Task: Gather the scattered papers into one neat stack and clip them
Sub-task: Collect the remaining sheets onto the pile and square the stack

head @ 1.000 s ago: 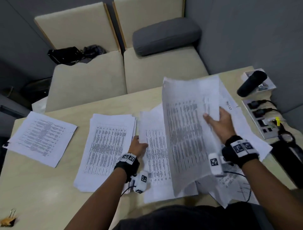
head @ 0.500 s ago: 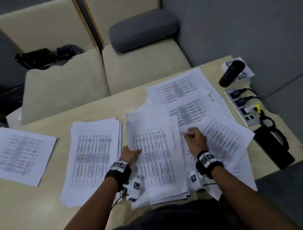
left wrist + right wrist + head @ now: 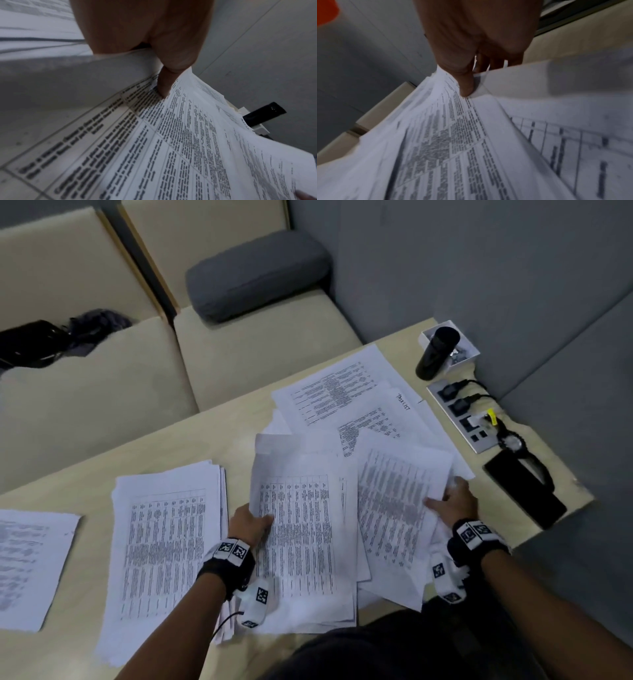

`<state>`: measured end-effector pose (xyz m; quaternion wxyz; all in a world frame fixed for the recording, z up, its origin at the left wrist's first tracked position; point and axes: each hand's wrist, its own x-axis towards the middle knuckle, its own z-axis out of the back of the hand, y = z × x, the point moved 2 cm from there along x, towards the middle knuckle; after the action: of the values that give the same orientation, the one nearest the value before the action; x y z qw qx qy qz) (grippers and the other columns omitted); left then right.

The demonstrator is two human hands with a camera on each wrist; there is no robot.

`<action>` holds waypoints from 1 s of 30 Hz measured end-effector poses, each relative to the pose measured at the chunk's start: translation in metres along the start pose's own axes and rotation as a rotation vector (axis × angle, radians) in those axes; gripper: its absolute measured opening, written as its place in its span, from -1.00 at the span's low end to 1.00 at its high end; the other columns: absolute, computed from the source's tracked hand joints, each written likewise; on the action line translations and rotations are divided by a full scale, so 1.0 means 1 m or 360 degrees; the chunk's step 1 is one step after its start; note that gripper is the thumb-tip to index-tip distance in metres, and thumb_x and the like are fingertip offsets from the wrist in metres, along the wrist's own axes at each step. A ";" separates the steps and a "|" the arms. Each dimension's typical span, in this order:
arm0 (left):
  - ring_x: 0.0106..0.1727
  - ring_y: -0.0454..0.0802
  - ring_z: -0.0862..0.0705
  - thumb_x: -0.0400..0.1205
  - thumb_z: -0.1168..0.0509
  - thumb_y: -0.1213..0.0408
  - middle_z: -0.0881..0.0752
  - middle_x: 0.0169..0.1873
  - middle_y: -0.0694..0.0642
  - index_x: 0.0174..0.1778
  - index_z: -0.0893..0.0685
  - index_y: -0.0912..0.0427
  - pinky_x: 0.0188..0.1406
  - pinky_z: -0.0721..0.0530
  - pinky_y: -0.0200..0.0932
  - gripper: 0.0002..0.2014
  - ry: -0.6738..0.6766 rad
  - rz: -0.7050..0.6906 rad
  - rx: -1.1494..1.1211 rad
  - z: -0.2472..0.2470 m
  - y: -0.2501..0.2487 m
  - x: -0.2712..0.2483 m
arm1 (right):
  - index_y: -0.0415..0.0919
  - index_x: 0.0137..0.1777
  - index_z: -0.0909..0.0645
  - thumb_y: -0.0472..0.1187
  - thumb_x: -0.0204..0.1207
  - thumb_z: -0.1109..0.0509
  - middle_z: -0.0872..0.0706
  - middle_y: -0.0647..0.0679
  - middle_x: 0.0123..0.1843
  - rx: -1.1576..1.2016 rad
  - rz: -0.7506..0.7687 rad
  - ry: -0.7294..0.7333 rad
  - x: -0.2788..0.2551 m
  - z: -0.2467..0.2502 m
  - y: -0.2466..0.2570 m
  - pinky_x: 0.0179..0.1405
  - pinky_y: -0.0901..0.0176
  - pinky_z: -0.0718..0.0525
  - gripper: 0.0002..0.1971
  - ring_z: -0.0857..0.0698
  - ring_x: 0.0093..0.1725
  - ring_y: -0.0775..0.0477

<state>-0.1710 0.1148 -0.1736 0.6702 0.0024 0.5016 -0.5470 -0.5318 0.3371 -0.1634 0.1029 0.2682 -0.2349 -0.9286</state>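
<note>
While gripping separate sheaves, left hand on middle pile, right hand pinching loose sheets: risks slipping, creasing, misaligned edges.

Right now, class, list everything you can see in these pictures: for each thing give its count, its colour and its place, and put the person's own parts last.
table: one, pale wood, under everything.
neat pile: one, white printed sheets, left of centre.
single sheet: one, white, far left edge.
middle bundle: one, white, gripped at its left edge.
right bundle: one, white, gripped at its right edge.
loose sheets: several, white, overlapping at the far right.
black cylinder: one, by the white box.
power strip: one, silver, right edge.
phone: one, black, near right corner.
cushion: one, grey, on the cream sofa.
left hand: grips middle bundle.
right hand: grips right bundle.
</note>
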 end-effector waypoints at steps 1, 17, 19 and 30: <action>-0.21 0.28 -0.81 0.48 -0.46 0.23 -0.76 -0.20 0.28 -0.09 -0.58 0.17 -0.27 -0.82 0.26 -0.79 -0.0010 -0.0017 0.0029 -0.001 0.002 0.003 | -0.33 0.42 -0.50 -0.22 0.33 -0.66 -0.71 -0.33 0.26 0.0020 0.0051 0.0055 0.001 -0.003 0.007 0.23 -0.05 -0.62 -0.33 -0.68 0.26 -0.32; -0.33 0.22 -0.69 0.53 -0.31 0.40 -0.69 -0.38 0.25 -0.22 -0.62 0.28 -0.31 -0.73 -0.01 -0.97 -0.0737 -0.0341 -0.0026 0.083 -0.040 -0.010 | 0.15 -0.05 -0.69 -0.23 0.45 -0.53 -0.77 0.50 -0.12 0.0339 0.1128 0.0583 0.005 0.101 0.154 0.19 0.37 -0.67 -0.79 -0.73 -0.01 0.42; -0.30 0.24 -0.74 0.50 -0.39 0.31 -0.75 -0.33 0.28 -0.19 -0.66 0.30 -0.28 -0.77 0.09 -0.89 -0.0574 -0.0483 -0.0053 0.078 -0.051 -0.011 | 0.08 -0.09 -0.68 -0.40 0.50 -0.47 -0.78 0.45 -0.16 0.0262 0.1215 0.0637 -0.001 0.094 0.174 0.12 0.45 -0.65 -0.71 -0.73 -0.04 0.43; -0.49 -0.10 -0.46 0.69 -0.10 -0.10 -0.55 -0.46 0.02 -0.32 -0.55 0.16 -0.41 -0.41 -0.21 -0.57 0.0111 -0.0623 -0.0214 0.013 -0.071 -0.040 | -0.35 -0.24 -0.62 -0.22 0.54 -0.45 -0.51 -0.09 -0.33 0.0268 0.0999 0.0203 -0.009 -0.018 0.212 -0.23 0.21 -0.38 -0.79 -0.47 -0.25 -0.05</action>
<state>-0.2111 0.1083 -0.1015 0.5321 -0.1209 0.5508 -0.6315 -0.5010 0.1492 -0.0684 0.3760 0.2479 -0.3752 -0.8102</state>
